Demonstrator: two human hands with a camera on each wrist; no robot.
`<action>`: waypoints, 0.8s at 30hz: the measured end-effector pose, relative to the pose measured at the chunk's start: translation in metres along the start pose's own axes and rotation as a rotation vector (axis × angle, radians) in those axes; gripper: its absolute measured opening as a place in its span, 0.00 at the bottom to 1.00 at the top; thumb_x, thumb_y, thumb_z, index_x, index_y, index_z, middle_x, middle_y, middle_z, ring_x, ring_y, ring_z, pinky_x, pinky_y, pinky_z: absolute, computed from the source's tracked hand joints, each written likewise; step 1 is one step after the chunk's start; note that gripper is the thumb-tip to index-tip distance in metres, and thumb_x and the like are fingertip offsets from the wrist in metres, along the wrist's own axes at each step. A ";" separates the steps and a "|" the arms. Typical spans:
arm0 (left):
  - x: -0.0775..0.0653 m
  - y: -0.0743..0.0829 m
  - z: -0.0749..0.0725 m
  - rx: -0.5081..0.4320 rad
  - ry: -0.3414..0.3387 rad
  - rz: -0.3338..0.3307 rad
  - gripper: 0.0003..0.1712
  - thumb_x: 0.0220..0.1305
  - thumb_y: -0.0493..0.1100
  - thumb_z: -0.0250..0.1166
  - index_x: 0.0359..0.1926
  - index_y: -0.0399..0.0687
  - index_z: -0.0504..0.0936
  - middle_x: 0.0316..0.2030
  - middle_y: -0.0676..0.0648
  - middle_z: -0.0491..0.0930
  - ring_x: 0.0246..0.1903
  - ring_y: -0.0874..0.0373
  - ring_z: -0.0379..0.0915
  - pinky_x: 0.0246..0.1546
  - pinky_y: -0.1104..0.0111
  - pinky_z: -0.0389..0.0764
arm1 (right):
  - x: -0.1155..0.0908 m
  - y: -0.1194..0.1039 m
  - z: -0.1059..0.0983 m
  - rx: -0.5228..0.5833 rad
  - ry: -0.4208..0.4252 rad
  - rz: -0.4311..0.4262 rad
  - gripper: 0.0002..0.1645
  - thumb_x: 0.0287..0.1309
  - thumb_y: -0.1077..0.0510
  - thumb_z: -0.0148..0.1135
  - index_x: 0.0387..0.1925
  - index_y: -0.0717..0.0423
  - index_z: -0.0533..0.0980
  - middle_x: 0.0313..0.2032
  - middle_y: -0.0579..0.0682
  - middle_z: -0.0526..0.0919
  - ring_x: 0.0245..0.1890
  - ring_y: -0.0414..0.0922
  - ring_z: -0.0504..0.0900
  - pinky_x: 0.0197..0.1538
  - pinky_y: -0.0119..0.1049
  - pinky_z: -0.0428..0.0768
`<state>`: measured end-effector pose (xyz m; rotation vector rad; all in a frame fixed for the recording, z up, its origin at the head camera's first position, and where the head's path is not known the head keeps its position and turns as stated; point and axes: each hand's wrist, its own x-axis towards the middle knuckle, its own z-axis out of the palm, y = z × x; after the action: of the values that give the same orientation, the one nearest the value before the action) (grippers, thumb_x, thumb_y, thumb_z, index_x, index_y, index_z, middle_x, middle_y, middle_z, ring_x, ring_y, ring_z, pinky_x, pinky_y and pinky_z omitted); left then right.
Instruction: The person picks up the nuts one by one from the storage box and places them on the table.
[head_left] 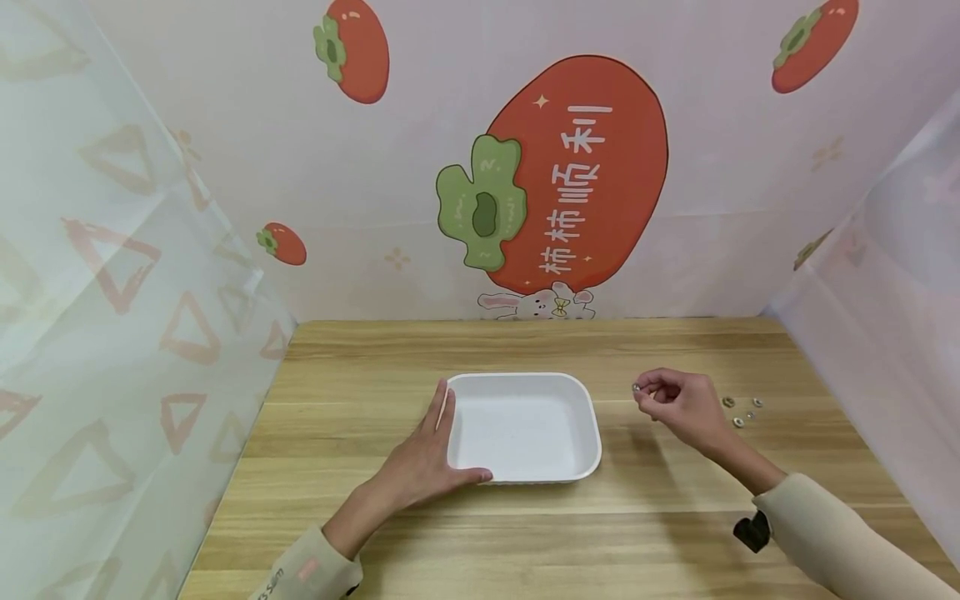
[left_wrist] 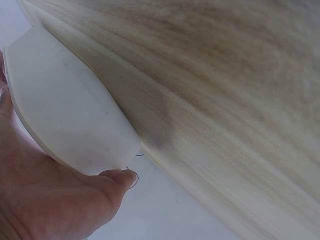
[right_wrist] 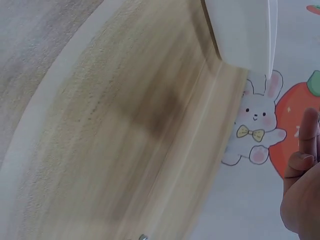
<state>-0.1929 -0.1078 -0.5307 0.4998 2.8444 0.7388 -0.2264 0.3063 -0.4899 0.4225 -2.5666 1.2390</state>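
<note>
A white rectangular tray (head_left: 517,475) with rounded corners lies on the wooden table, nothing inside it. My left hand (head_left: 423,462) is spread at its near left corner, the fairly straight fingers along the left side and the thumb at the front rim. In the left wrist view, the left thumb (left_wrist: 120,180) touches the tray's outer wall (left_wrist: 70,105). Right of the tray, above the table, my right hand (head_left: 686,408) pinches a small silvery metal piece (head_left: 636,387) between thumb and fingertips. In the right wrist view, that hand (right_wrist: 305,195) shows only partly, at the right edge.
Several small ring-like metal pieces, one of them brassy (head_left: 728,402) and one pale (head_left: 738,422), lie on the table (head_left: 600,542) to the right of my right hand. Behind the table stands a printed wall sheet (head_left: 420,292); patterned sheets flank both sides.
</note>
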 end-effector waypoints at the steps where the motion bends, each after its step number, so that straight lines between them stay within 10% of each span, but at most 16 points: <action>1: 0.000 0.000 0.000 -0.001 0.000 -0.001 0.81 0.52 0.82 0.71 0.86 0.41 0.38 0.86 0.44 0.28 0.77 0.35 0.60 0.47 0.51 0.88 | -0.001 0.001 -0.001 0.008 0.004 0.005 0.07 0.55 0.73 0.73 0.35 0.62 0.86 0.25 0.50 0.86 0.19 0.35 0.79 0.20 0.27 0.76; 24: 0.000 0.000 0.000 0.005 0.000 -0.002 0.81 0.51 0.83 0.69 0.86 0.40 0.38 0.86 0.43 0.29 0.77 0.36 0.59 0.48 0.52 0.88 | -0.034 0.045 -0.044 -0.092 0.040 0.118 0.06 0.60 0.68 0.73 0.39 0.66 0.85 0.26 0.48 0.86 0.18 0.39 0.81 0.22 0.28 0.79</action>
<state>-0.1926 -0.1074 -0.5305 0.4978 2.8473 0.7323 -0.2071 0.3728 -0.5071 0.2274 -2.6349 1.1494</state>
